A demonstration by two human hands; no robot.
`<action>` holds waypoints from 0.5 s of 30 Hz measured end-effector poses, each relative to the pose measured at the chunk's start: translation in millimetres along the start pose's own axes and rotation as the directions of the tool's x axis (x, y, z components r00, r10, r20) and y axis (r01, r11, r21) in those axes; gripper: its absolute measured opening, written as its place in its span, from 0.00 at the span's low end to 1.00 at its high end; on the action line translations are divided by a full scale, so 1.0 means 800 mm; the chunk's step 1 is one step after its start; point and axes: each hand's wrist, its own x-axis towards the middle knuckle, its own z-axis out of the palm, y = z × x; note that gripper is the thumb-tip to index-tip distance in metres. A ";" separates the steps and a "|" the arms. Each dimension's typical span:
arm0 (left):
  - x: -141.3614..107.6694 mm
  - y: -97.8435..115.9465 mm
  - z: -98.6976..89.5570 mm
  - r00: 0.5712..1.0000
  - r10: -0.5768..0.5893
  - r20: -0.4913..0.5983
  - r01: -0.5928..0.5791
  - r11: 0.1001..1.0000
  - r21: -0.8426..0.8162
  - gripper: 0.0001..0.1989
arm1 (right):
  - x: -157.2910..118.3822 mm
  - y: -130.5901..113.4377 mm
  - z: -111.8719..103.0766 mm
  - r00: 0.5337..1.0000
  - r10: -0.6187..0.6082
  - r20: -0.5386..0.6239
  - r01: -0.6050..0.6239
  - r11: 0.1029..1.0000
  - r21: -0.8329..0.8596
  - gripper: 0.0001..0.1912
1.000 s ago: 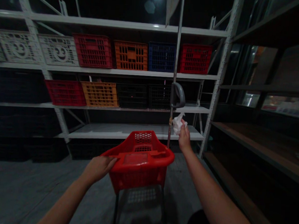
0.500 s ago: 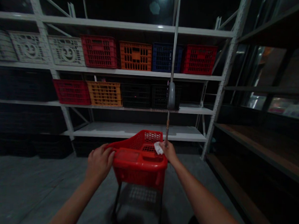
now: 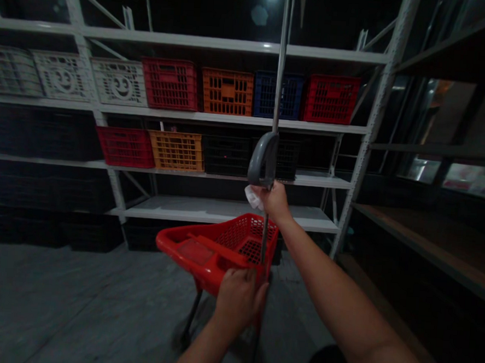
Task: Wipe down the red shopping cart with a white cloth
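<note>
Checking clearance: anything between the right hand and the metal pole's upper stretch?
Yes: the gray loop handle sits on the metal pole, just above the right hand and white wad. Nothing else visible blocks that stretch.

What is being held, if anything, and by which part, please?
The right hand holds the metal pole just below its grey loop, plus a white wad; the left hand grips the red cart's rim.

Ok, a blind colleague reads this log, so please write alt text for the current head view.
A person's right hand, holding crumpled white tissue or cloth, grips a metal pole just below its grey handle; the left hand rests on a red shopping cart. Behind, coloured crates line white shelving.
</note>
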 end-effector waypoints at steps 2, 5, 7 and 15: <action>-0.004 -0.013 0.004 0.999 0.040 -0.035 -0.039 0.999 0.032 0.18 | -0.028 0.013 0.001 0.993 0.114 0.000 -0.114 0.993 -0.015 0.17; -0.011 -0.031 0.009 0.982 0.113 -0.152 -0.104 0.993 0.062 0.17 | -0.071 0.035 0.005 0.975 0.223 -0.001 -0.223 0.974 -0.030 0.17; -0.016 -0.042 0.010 0.964 0.153 -0.217 -0.141 0.987 0.072 0.17 | -0.097 0.049 0.009 0.968 0.251 -0.005 -0.251 0.967 -0.040 0.17; -0.021 -0.099 -0.004 0.923 0.247 -0.296 -0.253 0.967 0.019 0.13 | -0.096 0.037 0.042 0.958 0.263 0.115 -0.265 0.964 0.006 0.17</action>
